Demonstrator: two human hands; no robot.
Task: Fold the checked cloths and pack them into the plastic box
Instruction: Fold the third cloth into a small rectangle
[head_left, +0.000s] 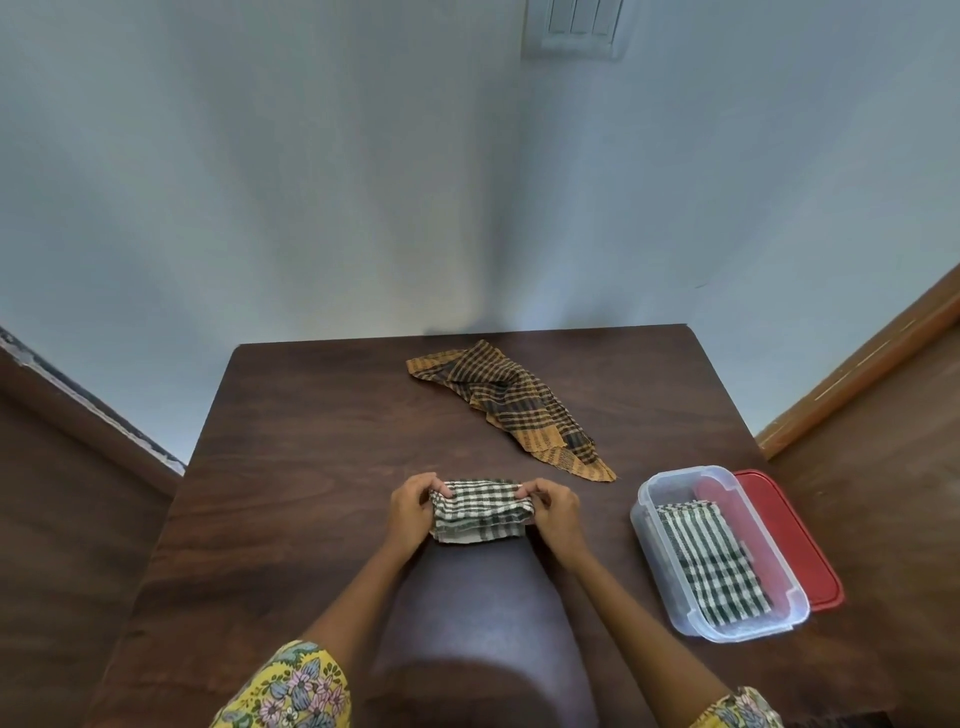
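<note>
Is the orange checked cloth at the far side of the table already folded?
No. The orange checked cloth lies loose and crumpled on the table, untouched by either hand.

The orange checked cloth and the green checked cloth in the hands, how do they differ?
The orange checked cloth lies loose and unfolded at the table's far side, untouched. The green checked cloth is folded into a small bundle, held at its ends by the left hand and right hand. Both are checked.

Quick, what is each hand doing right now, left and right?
Left hand: closed on the left end of the green checked cloth.
Right hand: closed on the right end of the same cloth.
</note>
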